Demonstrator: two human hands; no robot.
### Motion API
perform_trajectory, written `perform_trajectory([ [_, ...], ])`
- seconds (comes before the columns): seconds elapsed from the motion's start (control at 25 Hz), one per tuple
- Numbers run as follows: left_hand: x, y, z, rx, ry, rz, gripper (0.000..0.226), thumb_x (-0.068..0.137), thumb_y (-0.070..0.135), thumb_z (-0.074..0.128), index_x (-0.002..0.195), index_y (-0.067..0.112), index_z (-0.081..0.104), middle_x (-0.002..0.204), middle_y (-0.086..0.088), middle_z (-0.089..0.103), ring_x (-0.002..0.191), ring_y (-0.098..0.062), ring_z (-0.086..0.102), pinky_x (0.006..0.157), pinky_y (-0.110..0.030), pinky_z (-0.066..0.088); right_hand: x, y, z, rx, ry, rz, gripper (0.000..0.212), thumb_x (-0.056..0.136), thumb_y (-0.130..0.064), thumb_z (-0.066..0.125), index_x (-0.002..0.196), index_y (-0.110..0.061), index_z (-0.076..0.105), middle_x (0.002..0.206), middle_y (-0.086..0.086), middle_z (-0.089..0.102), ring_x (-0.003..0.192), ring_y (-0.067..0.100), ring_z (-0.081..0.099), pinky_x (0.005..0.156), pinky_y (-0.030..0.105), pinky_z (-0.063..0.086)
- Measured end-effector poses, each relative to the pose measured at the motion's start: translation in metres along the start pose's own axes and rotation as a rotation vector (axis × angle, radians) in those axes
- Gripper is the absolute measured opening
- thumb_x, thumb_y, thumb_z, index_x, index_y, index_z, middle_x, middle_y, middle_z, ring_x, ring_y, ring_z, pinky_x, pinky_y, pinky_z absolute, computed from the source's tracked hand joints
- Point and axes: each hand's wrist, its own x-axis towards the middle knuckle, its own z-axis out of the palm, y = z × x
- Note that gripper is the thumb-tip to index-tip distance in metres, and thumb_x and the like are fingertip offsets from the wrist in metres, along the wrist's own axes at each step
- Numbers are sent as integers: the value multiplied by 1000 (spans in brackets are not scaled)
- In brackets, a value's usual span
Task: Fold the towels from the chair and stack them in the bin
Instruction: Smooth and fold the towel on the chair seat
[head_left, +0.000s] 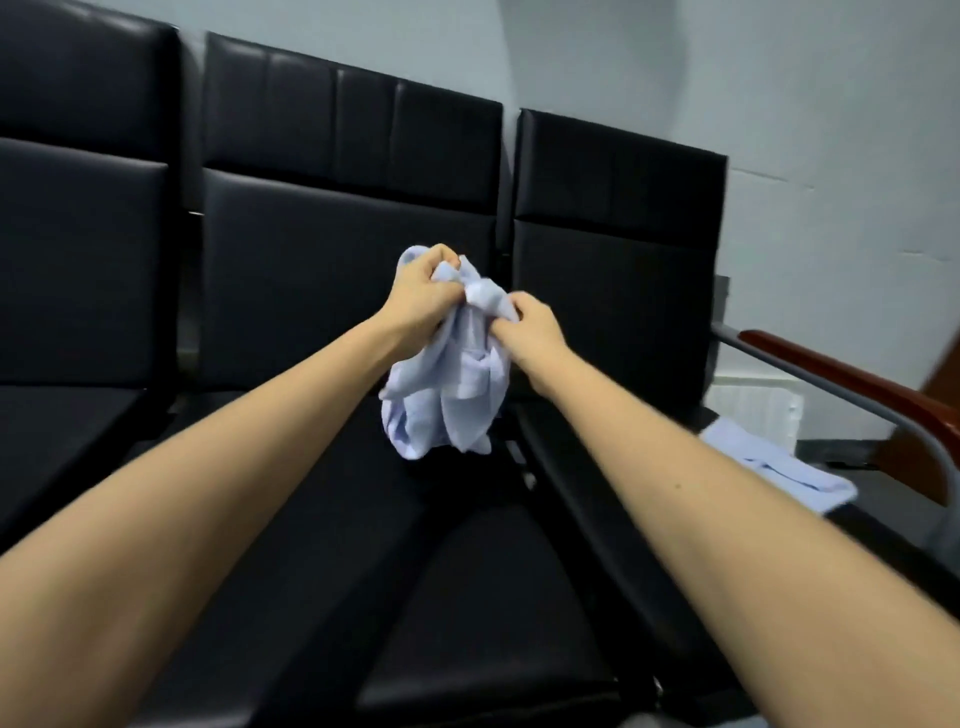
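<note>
Both forearms (208, 519) reach forward. The left hand (415, 296) and right hand (530, 327) each clutch one bunched pale-blue towel (447, 395) above the black chair (467, 597) — a second towel (779, 467) lies at three o'clock.

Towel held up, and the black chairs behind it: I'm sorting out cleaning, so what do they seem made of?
The towel looks like thin, matte, pale blue cloth: it bunches into soft, limp folds. The chairs look like black leather or vinyl, and which of the two is unclear: smooth padded panels with a dull sheen and seam lines.
</note>
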Motion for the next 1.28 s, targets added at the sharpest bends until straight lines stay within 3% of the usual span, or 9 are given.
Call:
perform_trajectory([
  [0.16, -26, -60, -108, 703, 228, -173, 4, 90, 8, 46, 87, 10, 46, 88, -10, 53, 86, -30, 51, 69, -29, 36, -21, 54, 73, 138, 183, 194, 24, 91, -12, 45, 109, -5, 58, 104, 8, 63, 101, 26, 61, 80, 30, 46],
  [0.32, -105, -129, -154, 1252, 48, -643, 36, 94, 13, 41, 130, 9, 40, 126, -21, 45, 114, -39, 49, 88, -38, 40, -75, 105, 107, 276, 101, 300, 14, 95, -11, 47, 106, -11, 54, 103, 1, 58, 98, 19, 57, 71, 18, 44],
  [0.44, -128, -138, -152, 1583, -47, -501, 54, 88, 32, 52, 138, 21, 34, 144, -20, 23, 126, -35, 35, 97, -40, 33, -83, 98, 123, 195, -49, 214, 19, 90, -4, 44, 102, -12, 56, 104, 1, 59, 93, 15, 55, 68, 15, 42],
  [0.68, -140, -122, -104, 1074, -412, -224, 59, 80, 43, 59, 132, 27, 37, 116, 9, 58, 111, -20, 54, 91, -39, 42, -85, 33, 140, 59, -319, -43, 13, 96, -11, 45, 89, -17, 54, 75, -5, 52, 75, 9, 52, 54, 7, 36],
  [0.84, -149, -135, -110, 1214, -151, -233, 23, 88, 16, 46, 111, 12, 50, 101, -7, 51, 90, -29, 56, 70, -34, 41, -92, 38, 140, -93, -336, -48, 23, 93, -31, 48, 70, -28, 52, 68, -11, 54, 69, 11, 56, 53, 18, 43],
  [0.92, -140, -130, -117, 1029, 15, -161, 20, 91, 10, 40, 108, 8, 49, 95, -6, 43, 81, -28, 52, 66, -30, 36, -92, 47, 131, -359, -435, -126, 14, 83, -42, 57, 92, -31, 55, 80, -12, 59, 74, 15, 60, 60, 29, 47],
  [1.04, -142, -128, -119, 712, -27, -203, 19, 93, 18, 49, 108, 10, 41, 90, -3, 48, 80, -24, 52, 68, -31, 41, -88, 76, 119, -754, -637, -146, 77, 79, -41, 64, 144, -30, 24, 130, -4, 44, 106, 22, 56, 80, 34, 48],
  [1.16, -156, -136, -115, 1024, -414, -452, 57, 80, 53, 62, 117, 15, 41, 113, 1, 52, 105, -20, 52, 90, -35, 44, -84, 98, 127, -797, -614, -105, 38, 82, -25, 49, 121, -23, 47, 122, 2, 53, 93, 23, 59, 76, 36, 51],
  [1.28, -160, -141, -120, 1177, -466, -360, 36, 91, 36, 51, 117, 13, 46, 121, -5, 51, 115, -26, 49, 96, -38, 40, -77, 88, 129, -751, -465, 66, 15, 85, -24, 48, 93, -18, 59, 96, 2, 64, 85, 22, 62, 66, 28, 45],
])
